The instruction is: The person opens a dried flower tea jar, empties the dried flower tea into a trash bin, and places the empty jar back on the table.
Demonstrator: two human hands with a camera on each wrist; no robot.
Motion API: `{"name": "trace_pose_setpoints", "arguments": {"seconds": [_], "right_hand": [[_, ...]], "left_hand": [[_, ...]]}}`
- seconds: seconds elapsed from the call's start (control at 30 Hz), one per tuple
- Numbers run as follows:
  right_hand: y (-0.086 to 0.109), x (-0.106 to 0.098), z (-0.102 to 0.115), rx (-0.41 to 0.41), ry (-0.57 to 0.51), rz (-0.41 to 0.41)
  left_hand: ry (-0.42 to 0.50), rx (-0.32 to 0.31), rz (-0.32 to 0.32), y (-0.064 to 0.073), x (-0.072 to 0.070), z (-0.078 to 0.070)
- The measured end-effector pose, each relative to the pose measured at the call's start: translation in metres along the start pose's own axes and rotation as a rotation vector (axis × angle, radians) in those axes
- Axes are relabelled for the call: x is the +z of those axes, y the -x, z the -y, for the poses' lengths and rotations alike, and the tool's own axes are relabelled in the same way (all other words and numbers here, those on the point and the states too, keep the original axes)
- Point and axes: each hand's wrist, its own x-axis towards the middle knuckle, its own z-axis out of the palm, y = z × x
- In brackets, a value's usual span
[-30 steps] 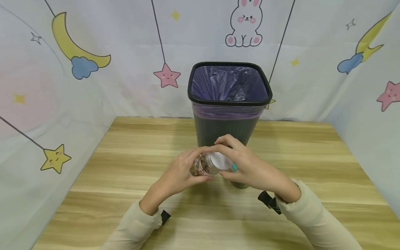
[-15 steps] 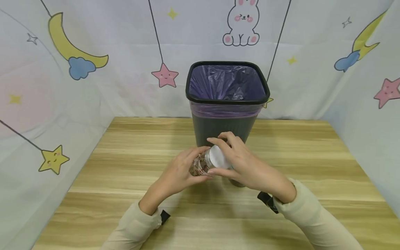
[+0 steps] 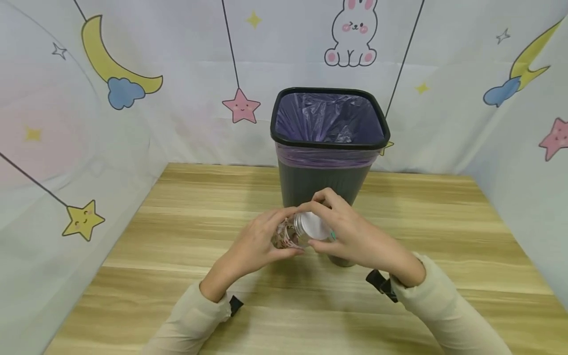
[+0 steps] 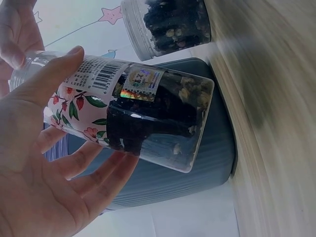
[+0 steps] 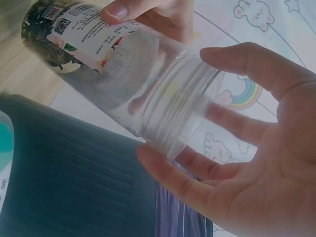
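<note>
A clear plastic jar [image 4: 133,108] with a flowered label and dark dried contents tilts over the table. My left hand [image 3: 254,242] grips its body, thumb across the label and fingers underneath. At the upper end, my right hand [image 3: 352,232] curls thumb and fingers around the ribbed, see-through lid end [image 5: 180,108]. From the head, that end shows a white round top [image 3: 314,226]. Behind the right hand stands a second jar [image 3: 341,260], partly hidden; the left wrist view shows its dark contents and clear ridged end.
A dark grey trash bin [image 3: 319,180] lined with a purple bag [image 3: 328,118] stands just beyond the hands. Under everything is a wood-grain table [image 3: 199,212]. White curtains [image 3: 186,44] with cartoon prints surround its back and sides.
My right thumb and fingers have shifted around the jar's top, reaching further onto it half a second ago and drawn back again now. The left hand keeps its grip; the head view shifts slightly.
</note>
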Motion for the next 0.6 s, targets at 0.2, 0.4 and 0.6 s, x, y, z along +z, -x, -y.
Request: {"name": "trace_pose_setpoints", "arguments": {"seconds": [0.2, 0.4, 0.6], "right_hand": [[0.003, -0.001, -0.005, -0.043, -0.032, 0.009], [0.005, -0.003, -0.009, -0.071, -0.115, 0.013], [0.007, -0.007, -0.013, -0.072, -0.125, -0.032]], "left_hand": [[0.017, -0.008, 0.019, 0.000, 0.001, 0.001], [0.029, -0.019, 0.026, -0.001, 0.001, 0.002], [0.012, -0.036, 0.018, 0.000, 0.000, 0.004]]}}
